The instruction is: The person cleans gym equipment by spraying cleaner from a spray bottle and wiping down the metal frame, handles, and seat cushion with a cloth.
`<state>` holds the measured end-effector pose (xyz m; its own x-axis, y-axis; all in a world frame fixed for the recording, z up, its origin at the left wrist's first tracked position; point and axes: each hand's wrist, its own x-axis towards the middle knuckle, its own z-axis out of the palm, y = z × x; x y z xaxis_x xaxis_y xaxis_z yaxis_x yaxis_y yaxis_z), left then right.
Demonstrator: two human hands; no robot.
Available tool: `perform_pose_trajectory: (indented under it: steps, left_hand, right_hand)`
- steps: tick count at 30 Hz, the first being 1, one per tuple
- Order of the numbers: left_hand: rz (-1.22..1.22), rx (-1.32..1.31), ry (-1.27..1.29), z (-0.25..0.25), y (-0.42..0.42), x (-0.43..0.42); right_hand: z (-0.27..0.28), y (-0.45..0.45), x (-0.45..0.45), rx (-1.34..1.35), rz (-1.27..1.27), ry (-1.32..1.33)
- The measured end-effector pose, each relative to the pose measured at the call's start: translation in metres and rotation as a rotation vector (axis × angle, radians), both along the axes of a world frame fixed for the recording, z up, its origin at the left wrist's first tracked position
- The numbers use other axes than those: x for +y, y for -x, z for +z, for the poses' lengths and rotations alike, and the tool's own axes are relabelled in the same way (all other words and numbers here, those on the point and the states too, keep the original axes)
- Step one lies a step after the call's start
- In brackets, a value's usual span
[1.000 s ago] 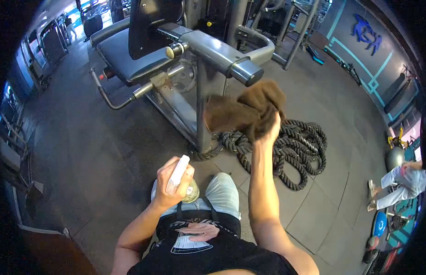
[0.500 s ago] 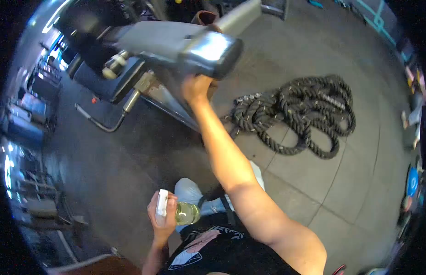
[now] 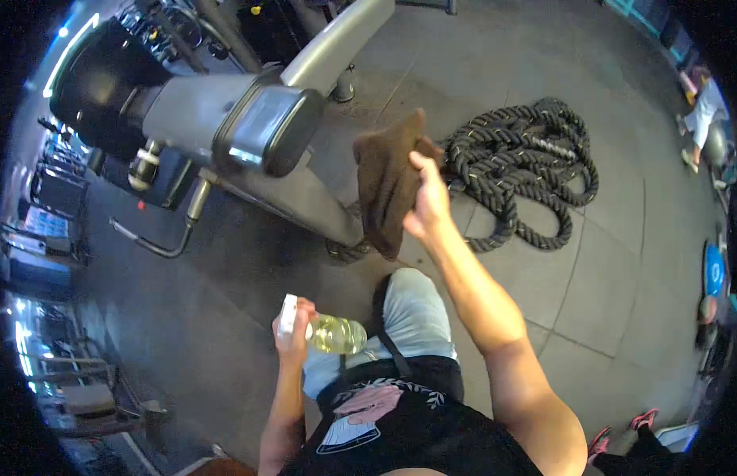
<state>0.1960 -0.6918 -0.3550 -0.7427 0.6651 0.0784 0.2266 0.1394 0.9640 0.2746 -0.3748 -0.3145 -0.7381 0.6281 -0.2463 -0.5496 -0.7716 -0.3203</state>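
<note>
A spray bottle (image 3: 337,334) with a white head and yellowish liquid is gripped at its neck by my left hand (image 3: 294,332), low and left of my knee. My right hand (image 3: 429,194) is closed on a brown cloth (image 3: 388,186), held up in the air with the thumb on top. The cloth hangs to the right of the gym machine (image 3: 198,111) and apart from its rounded end cap (image 3: 272,131). Behind and to the right of the cloth lies a coiled black rope (image 3: 515,170) on the floor.
A bent metal handle (image 3: 158,247) sticks out low on the machine's left. Another person (image 3: 706,111) is at the far upper right. Pink shoes (image 3: 622,432) show at the lower right. A blue ball-like object (image 3: 713,270) lies by the right edge.
My right hand has come away from the machine's end cap to the right, and the cloth is in full view again. The bottle now points more to the right. The view has shifted.
</note>
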Motion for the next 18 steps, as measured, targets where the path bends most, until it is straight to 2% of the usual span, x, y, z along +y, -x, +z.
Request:
perform_pose_trajectory:
  steps: [1, 2, 4, 6, 7, 8, 10, 12, 14, 15, 16, 18]
  left_hand:
    - [-0.005, -0.171, -0.099, -0.027, 0.004, 0.003]
    - [-0.046, -0.194, -0.116, -0.043, 0.003, 0.009]
    - [-0.065, -0.329, -0.023, -0.066, -0.012, 0.026]
    - [-0.209, -0.389, 0.014, -0.114, -0.03, 0.045]
    - [-0.31, -0.302, -0.009, -0.14, -0.042, 0.057]
    - [-0.406, -0.204, -0.031, -0.153, -0.056, 0.072]
    - [-0.516, -0.004, 0.008, -0.109, -0.083, 0.102]
    - [-0.577, -0.146, -0.033, -0.103, -0.091, 0.128]
    - [-0.667, 0.444, -0.066, -0.132, -0.075, 0.151]
    - [-0.365, 0.29, 0.163, -0.1, -0.083, 0.139]
    - [-0.358, 0.301, 0.151, -0.078, -0.083, 0.132]
    - [-0.357, 0.375, 0.043, -0.051, -0.085, 0.1]
  right_hand:
    - [0.027, -0.015, 0.001, 0.044, 0.018, -0.031]
    - [0.05, -0.028, -0.001, 0.011, 0.015, -0.056]
    - [0.088, -0.047, -0.011, 0.099, 0.035, -0.162]
    - [0.123, -0.064, -0.028, 0.281, 0.093, -0.226]
    - [0.137, -0.071, -0.035, 0.384, 0.135, -0.218]
    - [0.154, -0.077, -0.048, 0.291, 0.021, -0.25]
    - [0.175, -0.094, -0.067, 0.177, -0.143, -0.371]
    - [0.178, -0.114, -0.077, 0.275, -0.117, -0.433]
    - [0.166, -0.134, -0.083, 0.283, -0.114, -0.456]
    - [0.151, -0.144, -0.081, 0.29, -0.09, -0.497]
    - [0.137, -0.154, -0.083, 0.297, -0.072, -0.536]
    - [0.117, -0.169, -0.102, -0.316, -0.284, -0.707]
